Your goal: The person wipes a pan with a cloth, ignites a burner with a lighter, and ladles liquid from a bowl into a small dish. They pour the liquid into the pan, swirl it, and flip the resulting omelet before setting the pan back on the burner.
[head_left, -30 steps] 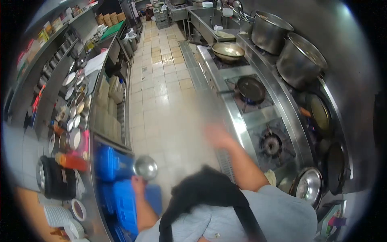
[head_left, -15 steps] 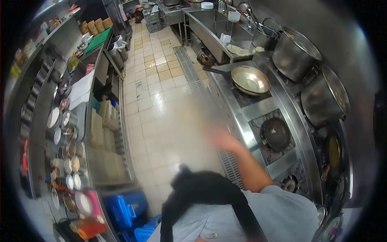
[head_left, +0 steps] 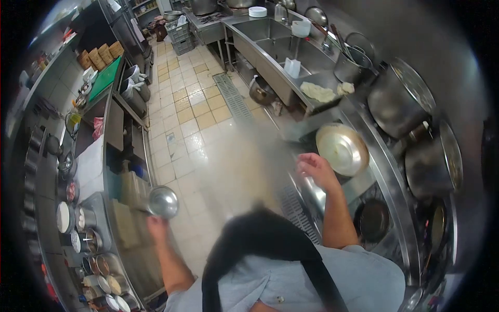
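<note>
My left hand (head_left: pixel 157 227) is at the lower left, by the counter front. It is closed at the near edge of a round, shiny metal bowl (head_left: pixel 163 202), held out over the floor. Over the stove's front edge is my right hand (head_left: pixel 317 170), its fingers loosely bent and apart, with nothing seen in them. It is just beside a frying pan (head_left: pixel 341 149) on the far burner; the pan's handle is lost in a blurred patch. Nearer on the stove sits a dark small pan (head_left: pixel 372 219).
Large steel pots (head_left: pixel 400 101) line the stove's back. Beyond it is a sink (head_left: pixel 260 31) with a cloth (head_left: pixel 318 92) at its corner. On the left, a counter carries several seasoning containers (head_left: pixel 104 266) and a green board (head_left: pixel 105 80). A drain grate (head_left: pixel 231 96) runs along the tiled floor.
My left hand has come into view with the metal bowl. My right hand has moved up and right, from over the floor to beside the frying pan. The view has shifted.
</note>
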Demonstrator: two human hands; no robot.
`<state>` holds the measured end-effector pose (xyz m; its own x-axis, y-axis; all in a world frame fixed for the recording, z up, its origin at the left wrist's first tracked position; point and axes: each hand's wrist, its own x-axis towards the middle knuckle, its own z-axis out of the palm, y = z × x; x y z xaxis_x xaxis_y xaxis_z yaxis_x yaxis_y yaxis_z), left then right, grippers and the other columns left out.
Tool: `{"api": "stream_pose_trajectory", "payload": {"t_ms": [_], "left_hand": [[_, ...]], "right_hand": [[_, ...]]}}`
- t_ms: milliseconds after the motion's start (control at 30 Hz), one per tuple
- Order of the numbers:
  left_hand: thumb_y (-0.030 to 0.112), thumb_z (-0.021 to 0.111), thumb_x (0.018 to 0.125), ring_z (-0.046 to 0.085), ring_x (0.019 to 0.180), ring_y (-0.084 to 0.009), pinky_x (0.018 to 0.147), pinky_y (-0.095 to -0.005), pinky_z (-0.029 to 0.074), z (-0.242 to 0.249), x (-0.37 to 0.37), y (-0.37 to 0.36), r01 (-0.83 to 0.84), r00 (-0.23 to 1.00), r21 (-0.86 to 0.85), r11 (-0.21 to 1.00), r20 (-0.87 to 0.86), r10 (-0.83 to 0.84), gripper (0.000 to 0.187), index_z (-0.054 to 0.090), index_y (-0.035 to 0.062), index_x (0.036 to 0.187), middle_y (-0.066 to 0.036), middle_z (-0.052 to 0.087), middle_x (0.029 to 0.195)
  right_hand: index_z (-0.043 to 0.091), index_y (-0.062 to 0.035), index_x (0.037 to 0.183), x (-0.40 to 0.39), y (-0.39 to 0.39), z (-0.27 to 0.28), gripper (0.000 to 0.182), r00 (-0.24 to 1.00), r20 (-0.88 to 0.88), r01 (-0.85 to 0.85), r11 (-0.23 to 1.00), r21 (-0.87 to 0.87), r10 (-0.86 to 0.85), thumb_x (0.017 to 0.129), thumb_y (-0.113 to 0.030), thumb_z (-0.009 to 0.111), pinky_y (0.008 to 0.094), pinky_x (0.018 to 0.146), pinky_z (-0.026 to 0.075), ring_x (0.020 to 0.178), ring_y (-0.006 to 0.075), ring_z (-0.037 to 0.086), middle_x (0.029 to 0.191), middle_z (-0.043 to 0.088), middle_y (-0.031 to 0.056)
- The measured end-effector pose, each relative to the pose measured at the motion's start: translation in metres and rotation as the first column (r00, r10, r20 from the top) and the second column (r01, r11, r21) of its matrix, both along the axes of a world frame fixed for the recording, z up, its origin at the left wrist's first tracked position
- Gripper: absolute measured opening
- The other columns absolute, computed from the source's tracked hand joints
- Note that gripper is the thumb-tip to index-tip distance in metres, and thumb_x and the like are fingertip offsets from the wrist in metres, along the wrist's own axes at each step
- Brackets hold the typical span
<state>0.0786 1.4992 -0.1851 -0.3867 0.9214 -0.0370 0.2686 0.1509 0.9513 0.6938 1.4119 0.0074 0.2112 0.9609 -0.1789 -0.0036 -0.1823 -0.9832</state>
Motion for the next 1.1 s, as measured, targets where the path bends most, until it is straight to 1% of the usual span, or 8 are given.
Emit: {"api": "stream_pose_trajectory", "payload": {"t_ms": [200,333,400,600,733,867,967,1100], "left_hand": [[0.025,0.061,0.076,0.058,0.070,-0.0359,0.066,-0.0462,0.048,-0.104,0.022,-0.033,-0.165,0.914,-0.417,0.894,-0.406,-0.021,0.023,0.058,0.0028,0.081,-0.016,0.058,0.076],[0.031,0.066,0.066,0.060,0.069,-0.0320,0.056,-0.0476,0.045,-0.161,0.007,-0.108,0.168,0.073,-0.773,0.611,-0.609,-0.790,0.022,0.067,0.0096,0.072,-0.013,0.064,0.079],[0.031,0.066,0.066,0.060,0.068,-0.0318,0.056,-0.0475,0.045,-0.151,0.019,-0.111,0.059,0.431,-0.800,0.598,-0.520,-0.738,0.022,0.067,0.0099,0.072,-0.013,0.064,0.078],[0.030,0.067,0.066,0.061,0.065,-0.0312,0.054,-0.0470,0.045,-0.147,0.019,0.084,0.201,0.370,-0.764,0.613,-0.520,-0.770,0.019,0.067,0.0110,0.071,-0.012,0.064,0.076],[0.029,0.067,0.066,0.061,0.063,-0.0308,0.052,-0.0467,0.045,-0.169,0.017,0.329,0.487,-0.136,-0.569,0.663,-0.799,-0.586,0.017,0.068,0.0118,0.070,-0.012,0.064,0.074],[0.004,0.061,0.077,0.055,0.051,-0.0235,0.045,-0.0412,0.051,-0.134,0.041,0.566,0.503,0.744,-0.164,0.849,-0.417,-0.521,0.020,0.044,-0.0006,0.085,-0.014,0.052,0.064],[0.003,0.055,0.085,0.054,0.056,-0.0190,0.048,-0.0356,0.052,-0.074,0.097,0.673,0.442,0.893,-0.138,0.886,0.155,-0.422,0.016,0.040,0.0027,0.090,-0.011,0.051,0.073],[0.008,0.056,0.087,0.054,0.059,-0.0183,0.052,-0.0366,0.055,-0.012,0.204,0.698,0.405,0.906,-0.169,0.899,-0.056,-0.419,0.016,0.041,0.0012,0.088,-0.010,0.051,0.074]], "right_hand": [[0.055,-0.0032,0.113,0.027,0.142,0.010,0.031,0.993,-0.017,0.115,0.993,0.041,-0.114,0.087,-0.017,0.062,0.0245,0.068,0.047,0.084,0.0112,0.060,0.102,0.061,0.0029],[0.053,-0.0047,0.117,0.050,0.227,0.017,0.032,0.987,0.054,0.145,0.982,0.119,-0.152,0.087,-0.015,0.060,0.0249,0.069,0.047,0.087,0.0126,0.060,0.106,0.059,0.0026],[0.051,-0.0058,0.121,0.064,0.268,0.013,0.036,0.980,0.058,0.177,0.972,0.152,-0.188,0.087,-0.015,0.061,0.0249,0.068,0.048,0.088,0.0127,0.060,0.111,0.057,0.0035],[0.042,-0.0056,0.130,0.084,0.362,0.035,0.046,0.853,-0.087,0.521,0.833,0.186,-0.514,0.089,-0.017,0.060,0.0285,0.070,0.050,0.092,0.0165,0.059,0.121,0.051,0.0082],[0.037,-0.0045,0.133,0.104,0.411,0.046,0.051,0.786,-0.183,0.618,0.755,0.219,-0.591,0.090,-0.020,0.059,0.0307,0.071,0.051,0.094,0.0186,0.059,0.121,0.050,0.0103],[0.036,-0.0047,0.134,0.133,0.446,0.063,0.053,0.692,-0.292,0.720,0.665,0.200,-0.661,0.090,-0.023,0.059,0.0324,0.071,0.051,0.094,0.0207,0.059,0.121,0.049,0.0105],[0.034,-0.0050,0.134,0.170,0.474,0.068,0.055,0.639,-0.359,0.767,0.595,0.239,-0.680,0.090,-0.025,0.059,0.0348,0.072,0.051,0.095,0.0241,0.059,0.121,0.048,0.0114],[0.030,-0.0055,0.135,0.242,0.516,0.064,0.061,0.558,-0.525,0.822,0.516,0.241,-0.643,0.088,-0.029,0.061,0.0394,0.074,0.052,0.097,0.0295,0.059,0.119,0.047,0.0145]]}}
